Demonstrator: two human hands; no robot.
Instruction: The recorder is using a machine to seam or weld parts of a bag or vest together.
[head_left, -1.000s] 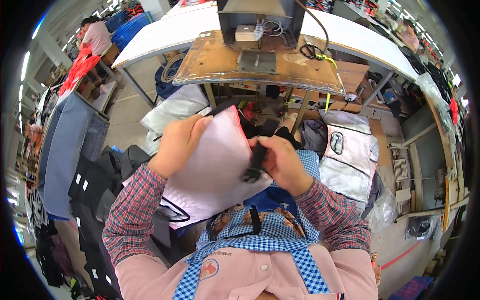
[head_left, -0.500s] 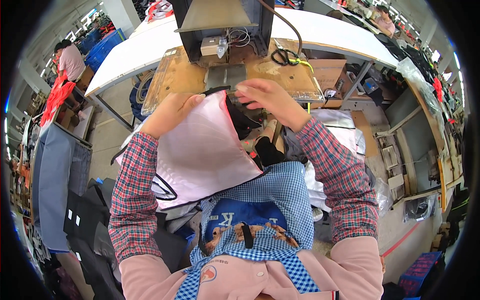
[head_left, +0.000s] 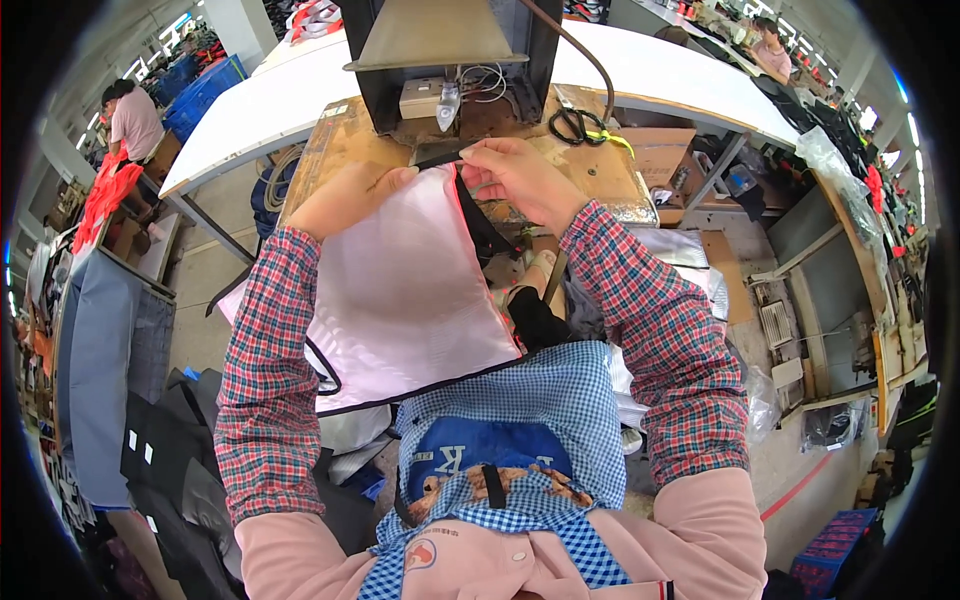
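Note:
A pale pink fabric panel with black bound edges and a red-pink right seam hangs in front of me above my lap. My left hand is closed on its upper edge, thumb on top. At the upper right corner, my right hand pinches the end of the black edging strip between thumb and fingers. Both hands are at the near edge of a worn wooden worktable, just before the machine standing on it. The panel's underside is hidden.
Black-handled scissors lie on the worktable's right side. A long white table runs behind. Dark fabric pieces are piled at my lower left; silvery pieces lie to the right. Two people sit farther off, left and right.
My right hand has come left and down, its fingers closing on the strip at the panel's corner. The left hand has shifted slightly, still gripping the panel. The view has moved a little.

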